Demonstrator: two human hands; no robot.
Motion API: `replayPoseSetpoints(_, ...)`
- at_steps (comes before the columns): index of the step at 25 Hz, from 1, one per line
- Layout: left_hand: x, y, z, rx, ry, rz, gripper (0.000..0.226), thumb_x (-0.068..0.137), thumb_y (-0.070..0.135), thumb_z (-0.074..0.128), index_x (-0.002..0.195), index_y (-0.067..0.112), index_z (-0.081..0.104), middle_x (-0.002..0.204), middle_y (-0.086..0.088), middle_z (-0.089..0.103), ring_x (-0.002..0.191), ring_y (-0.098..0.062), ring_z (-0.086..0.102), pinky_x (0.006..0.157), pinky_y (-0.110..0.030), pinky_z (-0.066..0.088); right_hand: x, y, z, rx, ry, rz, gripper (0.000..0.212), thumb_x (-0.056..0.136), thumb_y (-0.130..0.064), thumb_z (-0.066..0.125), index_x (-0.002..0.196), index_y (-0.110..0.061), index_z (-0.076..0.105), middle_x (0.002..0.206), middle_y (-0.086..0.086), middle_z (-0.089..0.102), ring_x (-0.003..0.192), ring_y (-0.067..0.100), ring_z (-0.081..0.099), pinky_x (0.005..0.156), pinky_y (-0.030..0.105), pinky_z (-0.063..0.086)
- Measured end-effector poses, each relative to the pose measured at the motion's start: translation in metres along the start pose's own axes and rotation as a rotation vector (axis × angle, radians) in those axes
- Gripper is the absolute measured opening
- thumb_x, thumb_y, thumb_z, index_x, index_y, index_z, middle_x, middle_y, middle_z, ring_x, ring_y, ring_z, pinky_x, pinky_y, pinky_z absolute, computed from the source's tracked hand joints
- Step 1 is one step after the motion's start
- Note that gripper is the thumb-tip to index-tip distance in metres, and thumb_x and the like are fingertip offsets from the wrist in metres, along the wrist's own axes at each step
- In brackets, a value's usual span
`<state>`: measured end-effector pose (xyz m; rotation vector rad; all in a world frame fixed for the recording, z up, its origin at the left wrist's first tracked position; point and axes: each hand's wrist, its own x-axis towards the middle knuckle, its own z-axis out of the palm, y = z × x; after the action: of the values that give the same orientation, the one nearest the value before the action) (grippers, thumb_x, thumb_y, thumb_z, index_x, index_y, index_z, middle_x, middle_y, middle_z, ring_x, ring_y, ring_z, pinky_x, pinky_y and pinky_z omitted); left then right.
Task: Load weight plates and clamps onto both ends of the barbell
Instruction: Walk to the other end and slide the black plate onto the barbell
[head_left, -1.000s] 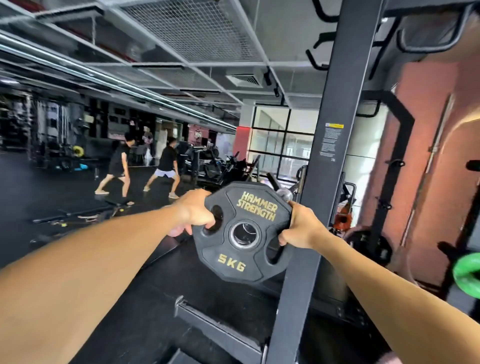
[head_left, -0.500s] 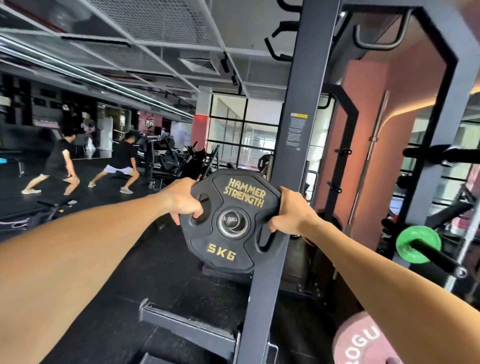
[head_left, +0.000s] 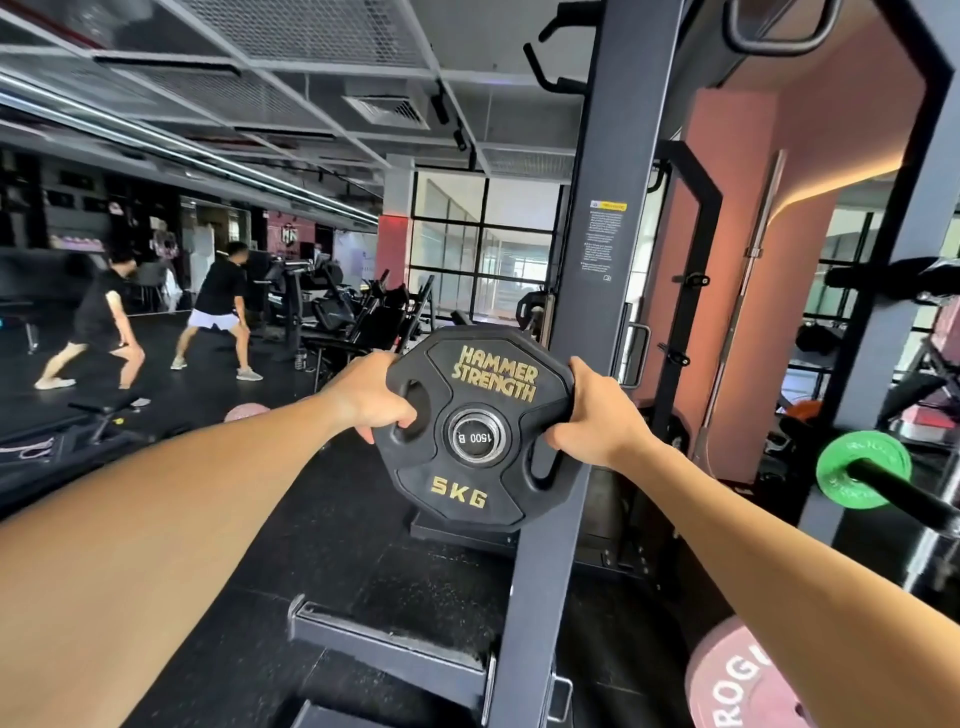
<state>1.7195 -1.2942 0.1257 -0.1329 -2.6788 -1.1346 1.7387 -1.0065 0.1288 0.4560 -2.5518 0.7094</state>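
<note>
A black 5 kg weight plate (head_left: 480, 410) with gold lettering stands upright in front of me, at arm's length. Its steel centre hole sits on the end of the barbell sleeve (head_left: 474, 437), whose end cap shows through the hole. My left hand (head_left: 371, 397) grips the plate's left edge through a handle slot. My right hand (head_left: 592, 413) grips its right edge. The rest of the barbell is hidden behind the plate. No clamp is visible.
A dark rack upright (head_left: 576, 364) rises just behind the plate. A green plate (head_left: 852, 470) hangs on a storage peg at right, and a pink plate (head_left: 737, 680) lies low right. Two people (head_left: 156, 322) exercise at far left on the black floor.
The plate now sits over the sleeve end, with the end cap filling its hole. The view has swung right, showing more of the rack and the pink plate.
</note>
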Motion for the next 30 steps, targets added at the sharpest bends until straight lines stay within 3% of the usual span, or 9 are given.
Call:
replayPoseSetpoints(3,0.012,-0.005,0.006,-0.001,0.043,0.078,0.051,0.063,0.011,0.078,0.109,0.024,0.061,0.095,-0.001,0.072,0.08,-0.02,0.072,0.051,-0.036,0.063,0.012,0.013,0.007,0.032,0.01,0.037,0.037,0.066,-0.018,0.067,0.093,-0.023,0.043,0.083,0.003,0.069,0.075,0.026,0.067,0.068,0.05,0.059)
replayPoseSetpoints(7,0.032,-0.017,0.019,-0.073,0.119,0.121,0.039,0.058,0.012,0.079,0.088,0.029,0.061,0.083,-0.002,0.071,0.074,-0.022,0.072,0.045,-0.033,0.06,0.033,0.033,0.02,0.075,0.024,0.069,0.032,0.072,-0.02,0.064,0.099,-0.026,0.047,0.091,-0.001,0.068,0.085,0.023,0.065,0.078,0.048,0.057)
replayPoseSetpoints(13,0.083,-0.026,0.04,-0.121,0.125,0.085,0.047,0.058,0.015,0.081,0.099,0.026,0.061,0.088,0.001,0.07,0.079,-0.02,0.07,0.046,-0.032,0.06,0.081,0.062,0.033,0.08,0.035,0.083,0.027,0.071,-0.02,0.057,0.093,-0.024,0.042,0.085,0.002,0.067,0.079,0.027,0.064,0.074,0.047,0.056)
replayPoseSetpoints(17,0.135,-0.03,0.057,-0.127,0.118,0.062,0.051,0.059,0.013,0.082,0.105,0.025,0.064,0.093,0.0,0.071,0.082,-0.021,0.071,0.05,-0.039,0.063,0.124,0.091,0.047,0.1,0.063,0.081,0.03,0.074,-0.017,0.058,0.102,-0.02,0.047,0.092,0.001,0.067,0.085,0.024,0.063,0.078,0.044,0.055)
replayPoseSetpoints(22,0.205,-0.027,0.075,-0.106,0.095,0.042,0.055,0.059,0.011,0.081,0.106,0.029,0.058,0.096,0.004,0.069,0.082,-0.022,0.072,0.053,-0.042,0.064,0.182,0.13,0.061,0.052,0.03,0.089,0.029,0.074,-0.019,0.061,0.096,-0.018,0.042,0.095,0.006,0.063,0.089,0.028,0.06,0.07,0.039,0.047)
replayPoseSetpoints(30,0.308,-0.025,0.104,-0.044,0.097,0.028,0.051,0.058,0.012,0.081,0.103,0.025,0.061,0.094,0.002,0.07,0.077,-0.023,0.072,0.052,-0.041,0.064,0.26,0.185,0.087,0.005,0.042,0.174,0.033,0.08,-0.02,0.06,0.104,-0.015,0.039,0.107,0.01,0.053,0.096,0.034,0.056,0.084,0.047,0.05)
